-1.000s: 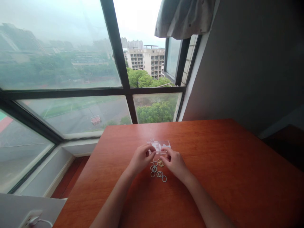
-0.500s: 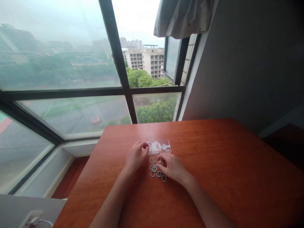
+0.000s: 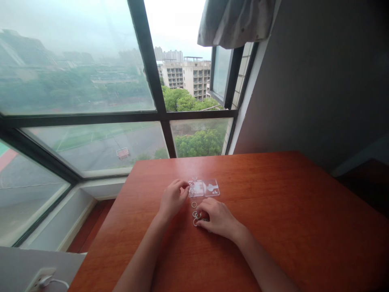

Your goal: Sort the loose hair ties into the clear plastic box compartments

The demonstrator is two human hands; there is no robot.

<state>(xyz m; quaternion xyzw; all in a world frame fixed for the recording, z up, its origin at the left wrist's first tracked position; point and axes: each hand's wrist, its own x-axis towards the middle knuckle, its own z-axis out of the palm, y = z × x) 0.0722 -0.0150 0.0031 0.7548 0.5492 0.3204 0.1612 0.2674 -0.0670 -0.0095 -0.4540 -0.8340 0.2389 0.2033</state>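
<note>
A small clear plastic case (image 3: 204, 188) lies opened flat on the reddish wooden table (image 3: 273, 211). My left hand (image 3: 172, 199) rests beside its left edge with fingers curled, the fingertips touching the case's corner. My right hand (image 3: 215, 218) lies palm down just below the case, fingers bent over a cluster of several small rings (image 3: 195, 213), covering most of them. A few pale rings show at the left of its fingertips. Whether the fingers pinch a ring is hidden.
A large dark-framed window (image 3: 152, 81) rises behind the table's far edge, with a grey curtain (image 3: 234, 22) bunched at top right. A dark wall stands on the right. A white plug and cable (image 3: 45, 280) sit at the lower left.
Both hands have let go of the case, which now lies flat. My right hand slid down and left onto the rings. My left hand stayed by the case's left edge.
</note>
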